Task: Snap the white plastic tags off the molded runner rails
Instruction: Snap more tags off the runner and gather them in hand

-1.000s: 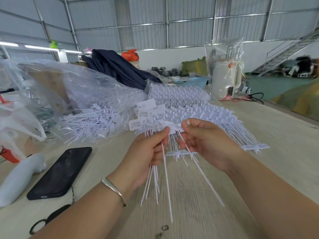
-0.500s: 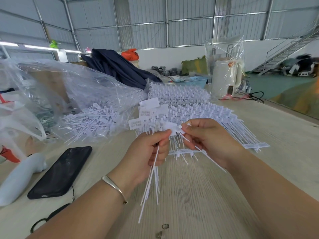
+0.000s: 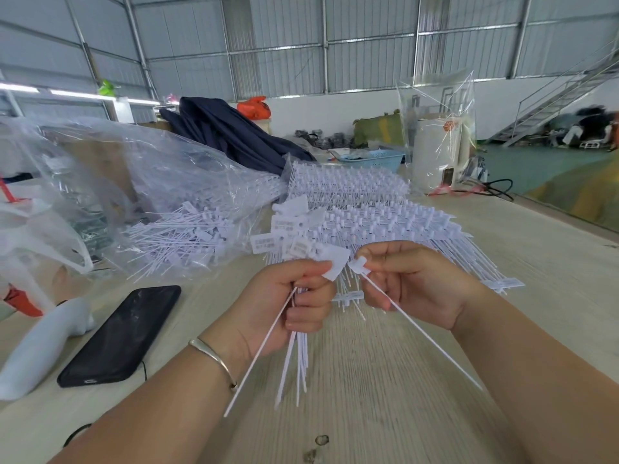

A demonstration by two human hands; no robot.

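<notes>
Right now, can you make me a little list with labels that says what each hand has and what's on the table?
left hand: grips a bundle of loose tags, stems hanging down
right hand: pinches a single tag by its head, stem slanting down to the right
runner rails: stacked on the table behind the hands, tags still on
clear bag: left of the rails, more tags inside
phone: lies flat, screen dark, left of the left hand

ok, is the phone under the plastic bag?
No, the phone lies bare on the table, in front of the bag.
</notes>
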